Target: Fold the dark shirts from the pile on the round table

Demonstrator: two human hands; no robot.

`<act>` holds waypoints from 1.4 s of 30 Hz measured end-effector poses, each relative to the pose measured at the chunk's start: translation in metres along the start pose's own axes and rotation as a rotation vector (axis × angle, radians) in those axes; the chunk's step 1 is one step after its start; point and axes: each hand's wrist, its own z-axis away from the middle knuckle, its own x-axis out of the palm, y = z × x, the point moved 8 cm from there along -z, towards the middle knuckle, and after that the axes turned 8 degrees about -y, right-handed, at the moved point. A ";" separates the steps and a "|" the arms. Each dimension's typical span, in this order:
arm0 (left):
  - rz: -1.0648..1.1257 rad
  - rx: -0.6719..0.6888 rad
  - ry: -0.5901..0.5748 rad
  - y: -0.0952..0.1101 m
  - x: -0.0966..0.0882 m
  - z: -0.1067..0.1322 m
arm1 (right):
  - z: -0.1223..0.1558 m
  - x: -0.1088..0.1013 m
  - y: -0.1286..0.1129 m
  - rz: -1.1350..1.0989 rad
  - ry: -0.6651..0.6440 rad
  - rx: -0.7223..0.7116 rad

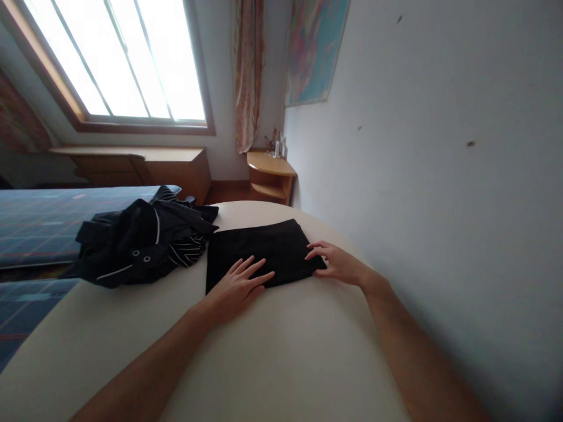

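A folded black garment (259, 249) lies flat on a cream-coloured table (281, 351). My left hand (240, 284) rests palm down on its near edge, fingers stretched out and spread. My right hand (336, 264) touches the garment's right corner with its fingers extended and slightly curled. Neither hand holds anything. To the left sits a heap of dark clothes (141, 243), some with white stripes and white piping.
A white wall (440, 176) runs close along the table's right side. A bed with a blue plaid cover (39, 225) stands at the left. Behind are a wooden desk (145, 164) under a bright window, a small wooden corner shelf (269, 176), a curtain and a wall map.
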 end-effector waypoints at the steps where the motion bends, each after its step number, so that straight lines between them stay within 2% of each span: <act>1: 0.003 0.003 0.001 -0.001 0.000 0.000 | 0.000 0.001 0.000 0.021 0.008 -0.003; 9: 0.006 0.039 -0.002 0.002 -0.001 0.002 | -0.003 0.009 0.001 0.068 -0.006 -0.021; 18: -0.021 0.069 0.001 0.010 -0.001 0.001 | 0.005 -0.005 -0.009 0.043 0.028 -0.038; 24: -0.012 0.068 0.020 0.010 -0.001 0.001 | 0.006 -0.008 -0.003 -0.031 0.035 -0.051; 30: -0.060 0.071 0.000 0.014 -0.005 0.000 | 0.006 0.000 0.004 -0.017 -0.055 0.020; 33: -0.050 0.080 -0.010 0.016 -0.006 0.001 | 0.003 -0.001 0.003 0.022 -0.013 0.020; 35: -0.031 0.099 -0.013 0.018 -0.006 0.001 | -0.001 -0.006 0.012 0.068 0.104 0.136; 38: -0.014 0.119 -0.033 0.026 -0.008 0.002 | -0.003 -0.008 0.031 0.130 0.276 0.413; 42: -0.013 0.112 -0.095 0.048 -0.012 0.006 | -0.004 0.002 0.042 0.149 0.253 0.622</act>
